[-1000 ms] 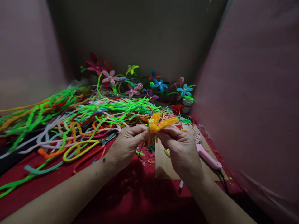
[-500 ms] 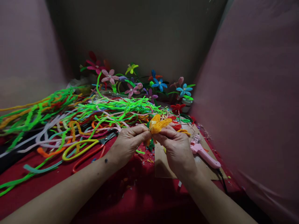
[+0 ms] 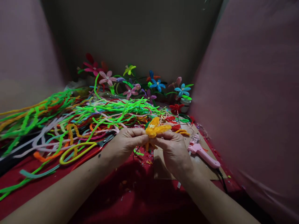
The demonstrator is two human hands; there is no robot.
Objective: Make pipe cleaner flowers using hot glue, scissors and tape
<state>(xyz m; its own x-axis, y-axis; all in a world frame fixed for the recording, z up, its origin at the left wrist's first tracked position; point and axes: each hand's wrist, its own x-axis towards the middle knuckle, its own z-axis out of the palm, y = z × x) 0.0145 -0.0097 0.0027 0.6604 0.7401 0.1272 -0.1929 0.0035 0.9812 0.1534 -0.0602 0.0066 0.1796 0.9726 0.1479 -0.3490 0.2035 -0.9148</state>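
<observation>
Orange and fuzzy, the pipe-cleaner flower (image 3: 155, 127) was held just over the red surface (image 3: 130, 199). The left hand (image 3: 126, 143) and right hand (image 3: 174, 151) met fingertip to fingertip, both clamped on its base, forearms angling inward. Fingers hid the stem (only a stub showed below). A smooth pink glue gun (image 3: 205, 155) lay on flat cardboard (image 3: 161, 169) beside the right hand.

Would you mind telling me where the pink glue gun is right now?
In the head view, the pink glue gun lies on the cardboard sheet, to the right of the right hand.
</observation>
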